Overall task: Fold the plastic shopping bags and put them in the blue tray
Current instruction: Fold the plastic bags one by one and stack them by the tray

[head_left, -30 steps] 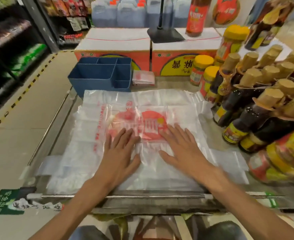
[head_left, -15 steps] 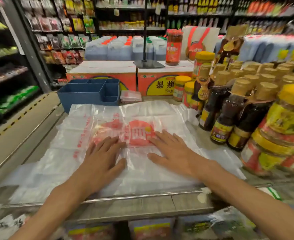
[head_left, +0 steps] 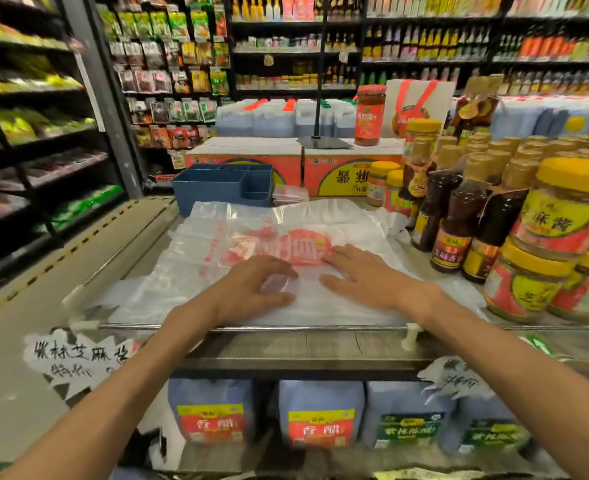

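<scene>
A stack of clear plastic shopping bags (head_left: 213,237) with red print lies flat on the shelf top. My left hand (head_left: 251,289) rests on the top bag near its middle, fingers arched, thumb and fingertips pinching a small bump of plastic. To its right, my right hand (head_left: 366,278) presses flat on the same bag with straight fingers. The blue tray (head_left: 217,187), divided into compartments, stands behind the bags at the back left. A small folded bag (head_left: 291,195) lies just right of the tray.
Dark sauce bottles (head_left: 459,216) and yellow-lidded jars (head_left: 560,220) crowd the right side, close to the bags. Orange cartons (head_left: 341,171) stand behind the tray. A metal rail (head_left: 286,329) runs along the shelf's front edge. An aisle floor (head_left: 43,271) lies to the left.
My head has lifted, so more of the store shelves shows. My left hand's fingers went from flat to arched, gathering plastic. My right hand stays flat on the bag.
</scene>
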